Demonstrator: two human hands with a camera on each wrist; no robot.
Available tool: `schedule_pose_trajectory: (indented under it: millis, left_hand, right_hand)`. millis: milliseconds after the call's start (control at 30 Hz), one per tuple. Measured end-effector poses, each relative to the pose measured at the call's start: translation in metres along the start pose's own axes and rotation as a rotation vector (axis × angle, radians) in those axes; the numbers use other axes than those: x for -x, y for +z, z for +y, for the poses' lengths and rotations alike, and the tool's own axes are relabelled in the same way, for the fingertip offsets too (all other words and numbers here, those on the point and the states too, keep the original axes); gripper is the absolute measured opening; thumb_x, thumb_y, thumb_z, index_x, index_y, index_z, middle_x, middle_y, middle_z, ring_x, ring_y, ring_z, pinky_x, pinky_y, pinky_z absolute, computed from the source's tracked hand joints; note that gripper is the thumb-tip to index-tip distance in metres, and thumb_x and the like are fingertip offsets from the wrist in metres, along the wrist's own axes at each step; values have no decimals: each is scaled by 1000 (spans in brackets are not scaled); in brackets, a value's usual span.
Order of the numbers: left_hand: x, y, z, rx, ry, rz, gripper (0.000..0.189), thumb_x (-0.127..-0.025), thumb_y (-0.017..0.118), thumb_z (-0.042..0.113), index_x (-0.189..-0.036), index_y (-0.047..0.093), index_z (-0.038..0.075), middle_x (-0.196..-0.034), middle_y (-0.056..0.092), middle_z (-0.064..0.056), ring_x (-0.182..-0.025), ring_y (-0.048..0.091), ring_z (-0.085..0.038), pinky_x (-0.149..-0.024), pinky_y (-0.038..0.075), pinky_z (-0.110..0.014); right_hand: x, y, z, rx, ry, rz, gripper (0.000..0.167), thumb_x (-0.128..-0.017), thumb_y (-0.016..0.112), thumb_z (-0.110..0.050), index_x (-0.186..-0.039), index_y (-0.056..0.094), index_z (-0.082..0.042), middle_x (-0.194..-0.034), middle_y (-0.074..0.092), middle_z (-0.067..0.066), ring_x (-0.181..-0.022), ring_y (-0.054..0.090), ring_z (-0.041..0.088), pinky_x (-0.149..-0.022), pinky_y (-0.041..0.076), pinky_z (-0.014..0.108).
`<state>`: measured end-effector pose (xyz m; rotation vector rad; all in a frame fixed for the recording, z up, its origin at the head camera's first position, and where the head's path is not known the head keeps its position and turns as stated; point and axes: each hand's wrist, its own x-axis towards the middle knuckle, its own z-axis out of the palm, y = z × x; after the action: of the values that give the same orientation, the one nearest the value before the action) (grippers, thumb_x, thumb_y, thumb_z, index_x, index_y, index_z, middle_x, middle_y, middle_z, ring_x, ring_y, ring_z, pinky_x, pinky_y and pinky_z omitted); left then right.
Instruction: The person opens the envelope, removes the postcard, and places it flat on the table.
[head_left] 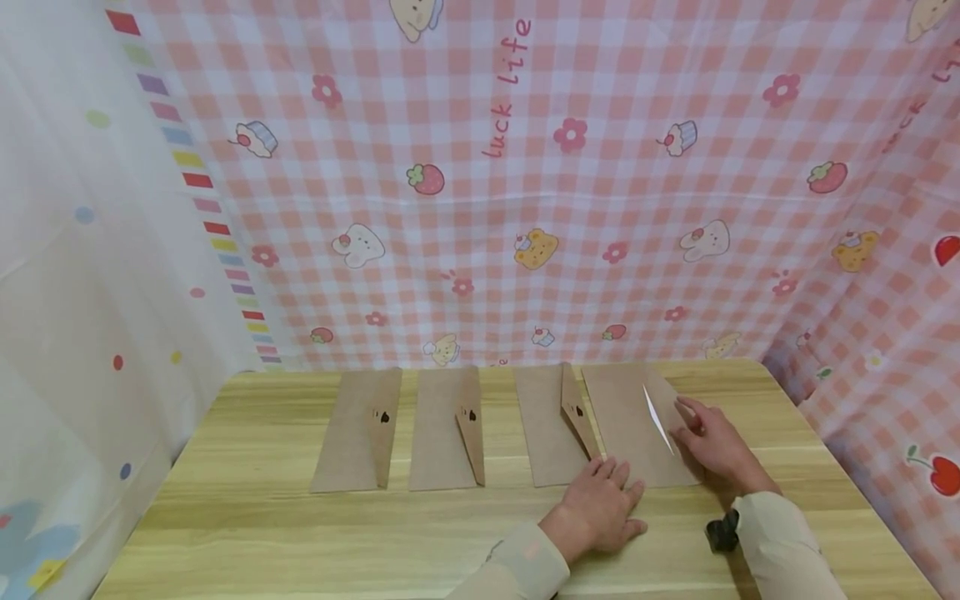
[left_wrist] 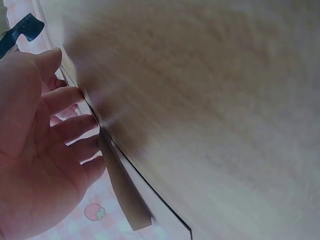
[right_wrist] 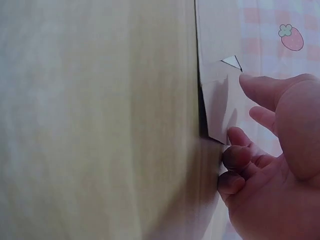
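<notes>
The rightmost of a row of brown paper envelopes [head_left: 618, 429] lies on the table with its flap [head_left: 665, 400] folded over. A white sliver [head_left: 658, 419] shows along the flap's edge. My right hand [head_left: 716, 446] touches the flap on its right side, fingers loosely bent; in the right wrist view the thumb [right_wrist: 260, 89] meets the paper's edge. Palm down at the lower edge of this envelope lies my left hand [head_left: 596, 508], fingers spread, its fingertips near the neighbouring envelope [head_left: 543, 429]. That envelope's flap stands partly raised and bears a small dark mark.
Farther left on the wooden table [head_left: 262, 533] lie two more brown envelopes, one in the middle-left [head_left: 438, 433] and one at the far left [head_left: 348, 433], both with dark-marked flaps. A pink checked cloth [head_left: 480, 208] hangs behind the table's back edge.
</notes>
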<state>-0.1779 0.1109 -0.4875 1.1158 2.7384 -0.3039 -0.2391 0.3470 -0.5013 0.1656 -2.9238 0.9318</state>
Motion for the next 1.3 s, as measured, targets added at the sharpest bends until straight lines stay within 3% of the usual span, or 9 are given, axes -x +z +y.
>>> schedule_pose_trajectory:
  millis: [267, 667, 1133, 1300]
  left_hand:
    - [1, 0, 0, 5, 4, 8, 59, -100, 33, 63, -153, 34, 39, -161, 29, 10, -149, 24, -10, -121, 17, -28]
    - [1, -1, -1, -7, 8, 14, 59, -100, 32, 64, -153, 34, 39, -160, 30, 10, -149, 25, -10, -121, 17, -28]
    - [1, -2, 0, -22, 5, 9, 60, -100, 31, 64, -154, 32, 39, -161, 29, 10, -148, 25, -10, -121, 17, -29]
    - [1, 0, 0, -12, 4, 17, 60, -100, 32, 64, -154, 33, 39, -161, 29, 10, -148, 25, -10, -121, 17, -29]
  right_hand:
    - [0, 0, 0, -16, 37, -23, 56, -96, 64, -15, -141, 41, 9, -94, 56, 22, -88, 54, 33, -81, 45, 48]
    - [-5, 5, 3, 6, 8, -25, 59, -95, 67, -19, -140, 44, 11, -87, 54, 19, -84, 51, 30, -79, 44, 47]
    - [-6, 6, 3, -11, 129, -117, 72, -97, 64, -32, -149, 33, 6, -98, 44, 22, -89, 45, 34, -80, 42, 51]
    - [-7, 5, 2, -44, 177, -141, 72, -98, 63, -32, -152, 30, 4, -107, 43, 26, -95, 46, 37, -87, 42, 57]
